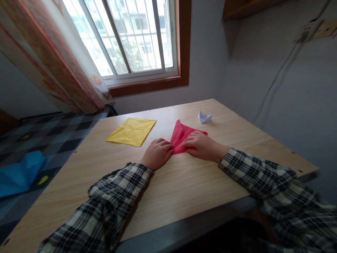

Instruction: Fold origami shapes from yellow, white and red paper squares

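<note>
A sheet of red paper (184,133), partly folded with a raised flap at its left side, lies on the wooden table. My left hand (158,153) is closed at the paper's lower left corner, fingertips and thumb gripping its edge. Over the right part of the sheet, my right hand (201,146) is bent with fingers on top and thumb near the lower edge, closed on the paper. Both hands cover parts of the red sheet, so some of its folds are hidden.
A creased yellow paper square (131,130) lies left of the hands. Beyond the red sheet stands a small white paper boat (204,117). Blue folded paper (22,172) rests on a checked cloth (68,137) left of the table (158,203). A window and curtain are behind.
</note>
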Motion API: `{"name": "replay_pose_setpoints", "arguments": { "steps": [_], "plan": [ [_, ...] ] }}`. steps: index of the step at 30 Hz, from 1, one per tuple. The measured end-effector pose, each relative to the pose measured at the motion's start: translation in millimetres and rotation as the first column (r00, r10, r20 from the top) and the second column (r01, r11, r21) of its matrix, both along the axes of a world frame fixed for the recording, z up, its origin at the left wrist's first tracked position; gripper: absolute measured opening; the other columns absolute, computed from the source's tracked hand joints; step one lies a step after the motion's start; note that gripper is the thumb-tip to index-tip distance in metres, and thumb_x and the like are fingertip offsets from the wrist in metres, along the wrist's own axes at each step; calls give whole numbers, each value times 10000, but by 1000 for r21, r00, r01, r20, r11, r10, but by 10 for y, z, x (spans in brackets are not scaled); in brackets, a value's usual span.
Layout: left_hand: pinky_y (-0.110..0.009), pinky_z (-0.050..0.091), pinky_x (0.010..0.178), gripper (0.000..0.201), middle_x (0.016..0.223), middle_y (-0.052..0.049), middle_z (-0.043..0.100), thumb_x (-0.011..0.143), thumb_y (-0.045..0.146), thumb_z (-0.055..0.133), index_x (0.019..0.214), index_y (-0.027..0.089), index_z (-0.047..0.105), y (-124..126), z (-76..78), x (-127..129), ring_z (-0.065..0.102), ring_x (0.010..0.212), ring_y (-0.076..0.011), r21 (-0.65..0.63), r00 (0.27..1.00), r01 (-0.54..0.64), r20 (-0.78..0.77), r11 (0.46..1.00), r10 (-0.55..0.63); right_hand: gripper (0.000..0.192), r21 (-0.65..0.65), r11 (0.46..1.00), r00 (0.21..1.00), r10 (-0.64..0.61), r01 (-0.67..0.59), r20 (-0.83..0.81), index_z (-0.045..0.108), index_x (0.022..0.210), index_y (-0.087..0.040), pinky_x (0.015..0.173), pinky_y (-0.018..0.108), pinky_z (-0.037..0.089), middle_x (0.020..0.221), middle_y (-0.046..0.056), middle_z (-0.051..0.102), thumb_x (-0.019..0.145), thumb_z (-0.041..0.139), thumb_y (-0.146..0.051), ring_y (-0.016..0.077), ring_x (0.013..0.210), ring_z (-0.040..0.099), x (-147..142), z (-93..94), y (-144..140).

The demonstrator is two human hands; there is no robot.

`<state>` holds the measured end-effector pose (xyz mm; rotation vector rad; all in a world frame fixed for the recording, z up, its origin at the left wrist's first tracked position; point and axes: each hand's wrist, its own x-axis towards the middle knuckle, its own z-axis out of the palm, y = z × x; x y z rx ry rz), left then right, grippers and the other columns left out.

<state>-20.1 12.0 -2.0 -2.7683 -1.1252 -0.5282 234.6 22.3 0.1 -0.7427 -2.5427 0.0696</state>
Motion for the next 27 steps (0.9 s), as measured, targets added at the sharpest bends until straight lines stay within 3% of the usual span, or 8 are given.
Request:
{"name": "replay_pose_setpoints", "arguments": {
  "steps": [7, 16, 20, 27],
  "plan": [
    [-431, 512, 920, 250, 1036, -82, 751, 953, 286, 555, 1112, 190, 722, 12, -14, -6, 645, 988, -247, -3, 999, -36, 14, 999, 36, 162, 74, 997, 998, -8, 4, 55, 744, 992, -217, 930, 384, 427, 973, 45, 760, 927, 596, -227, 209, 950, 643, -23, -1, -7],
    [-423, 479, 913, 246, 1042, -43, 752, 971, 365, 547, 1048, 244, 747, -9, 25, -9, 633, 992, -234, -8, 1000, 21, -2, 1000, -21, 171, 173, 985, 997, -25, 11, 78, 734, 925, -207, 914, 382, 393, 917, 43, 755, 939, 564, -218, 206, 889, 621, -46, -8, 7],
    [-440, 467, 923, 289, 1062, -42, 759, 922, 467, 615, 1039, 237, 746, -20, 31, -1, 638, 1009, -257, -4, 1000, 3, -26, 1000, -3, 171, 168, 986, 998, -20, 10, 56, 737, 893, -210, 902, 381, 401, 882, 37, 756, 940, 573, -231, 199, 857, 622, -41, -25, 17],
    [-426, 465, 901, 245, 1020, -27, 779, 962, 395, 563, 993, 235, 746, -30, 48, 10, 656, 945, -240, 28, 999, 5, -48, 1000, -4, 150, 115, 993, 1000, 3, -6, 30, 748, 973, -241, 909, 390, 436, 915, 27, 763, 930, 609, -277, 205, 923, 653, -25, -19, 23]
  ]
}}
